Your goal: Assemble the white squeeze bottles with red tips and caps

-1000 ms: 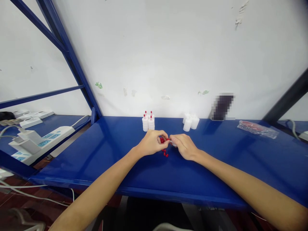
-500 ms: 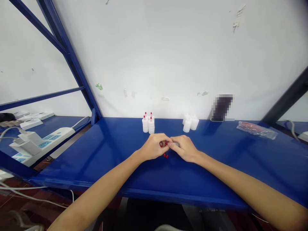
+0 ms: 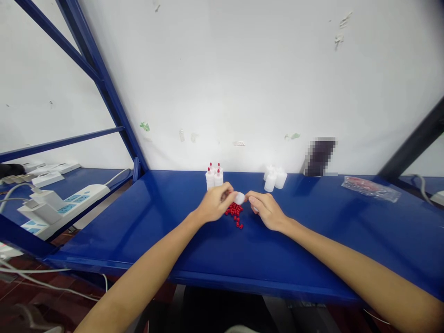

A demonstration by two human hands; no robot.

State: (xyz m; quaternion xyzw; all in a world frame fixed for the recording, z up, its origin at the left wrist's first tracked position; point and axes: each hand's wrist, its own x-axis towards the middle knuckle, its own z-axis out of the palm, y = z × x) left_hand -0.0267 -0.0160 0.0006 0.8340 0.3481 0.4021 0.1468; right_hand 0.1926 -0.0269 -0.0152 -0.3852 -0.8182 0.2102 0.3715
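My left hand is closed on a small white plastic bottle, its rounded end pointing right. The bottle's other end is hidden in the fingers. Just to its right, my right hand has its fingers curled together. A pale patch shows beneath them, but I cannot make out what it is. Below the bottle lies a loose pile of small red caps, a few strayed toward me. Behind my left hand stand several white bottles with red tips, partly covered by it.
Several white bottles without red tips stand at the back of the blue table. A dark blurred-out panel leans on the wall. To the right lies a clear bag with red bits. Power strips sit on the left.
My hands have come apart from where they met. The left has drawn back with the white bottle now showing, and the pile of red caps is uncovered.
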